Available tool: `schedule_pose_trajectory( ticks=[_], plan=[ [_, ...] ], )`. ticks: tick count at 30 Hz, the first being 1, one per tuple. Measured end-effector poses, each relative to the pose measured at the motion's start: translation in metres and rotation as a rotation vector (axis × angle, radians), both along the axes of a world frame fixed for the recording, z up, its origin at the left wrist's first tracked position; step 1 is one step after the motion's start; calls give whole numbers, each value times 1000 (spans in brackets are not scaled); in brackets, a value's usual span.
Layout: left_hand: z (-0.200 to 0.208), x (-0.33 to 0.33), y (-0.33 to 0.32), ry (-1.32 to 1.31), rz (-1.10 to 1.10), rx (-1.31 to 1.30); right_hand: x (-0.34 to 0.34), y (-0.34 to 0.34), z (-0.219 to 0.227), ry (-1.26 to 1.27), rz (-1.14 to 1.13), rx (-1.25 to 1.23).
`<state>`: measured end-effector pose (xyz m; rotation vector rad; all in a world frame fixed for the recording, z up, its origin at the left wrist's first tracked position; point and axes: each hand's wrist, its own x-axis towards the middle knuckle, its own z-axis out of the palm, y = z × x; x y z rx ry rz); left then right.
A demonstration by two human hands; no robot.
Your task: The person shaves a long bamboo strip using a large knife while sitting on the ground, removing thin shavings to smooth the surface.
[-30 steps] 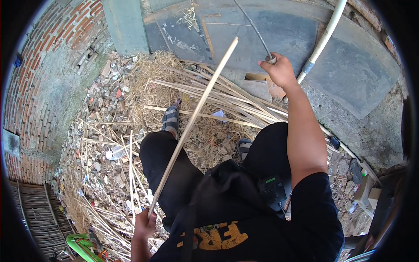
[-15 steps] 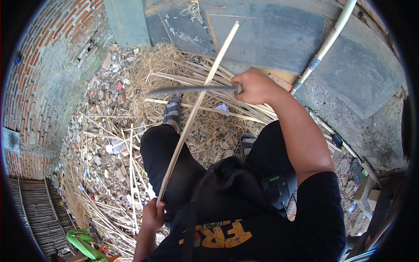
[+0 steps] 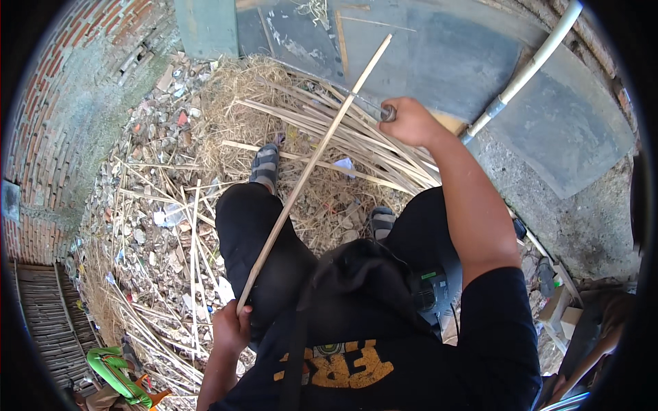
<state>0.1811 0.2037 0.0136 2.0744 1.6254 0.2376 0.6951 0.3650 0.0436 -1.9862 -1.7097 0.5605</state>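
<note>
So from where I sit on the head view, the left grip (image 3: 232, 329) is closed around the low end of a long strip (image 3: 306, 175), down at about 7 o'clock. The strip's long axis runs from there up toward 1 o'clock, passing above the left trouser leg (image 3: 257, 229) as I see it, with its far tip loose.

The right grip (image 3: 410, 122) is wrapped around the handle of a bladed tool (image 3: 388, 114), and its thin blade heads off toward 10 o'clock. That's the bit I care about: the blade lines up with the strip's upper part, and of the two, the right grip is way nearer that spot. I can't tell if metal and strip actually touch, the blade's nearly edge-on to me.

Looks-wise the strip is slim, pale straw-coloured, a bit browner toward the held end, maybe slightly bowed (could be lens bend). Similar pieces lie in a pile (image 3: 329, 127) on the ground around 12 o'clock, beside dry straw (image 3: 236, 103).
</note>
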Motion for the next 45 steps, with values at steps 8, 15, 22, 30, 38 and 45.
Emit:
schedule_pose_trajectory(
  ticks=[8,15,22,30,38,45],
  plan=[
    [-1,-6,-9,82,-31,44,-1,-6,1,-102,5,-35],
    [5,-7,-6,96,11,-48,-17,-13,19,-197,66,-12],
    [0,0,-1,229,-31,169,38,6,-3,-98,-56,-78],
    [25,-15,-12,182,-18,39,12,-23,29,-202,-27,-87],
    [4,-35,-12,29,4,43,16,-14,15,-99,-36,-81],
    [-5,-43,-14,65,17,21,-26,-15,48,-174,162,-194]
  ],
)
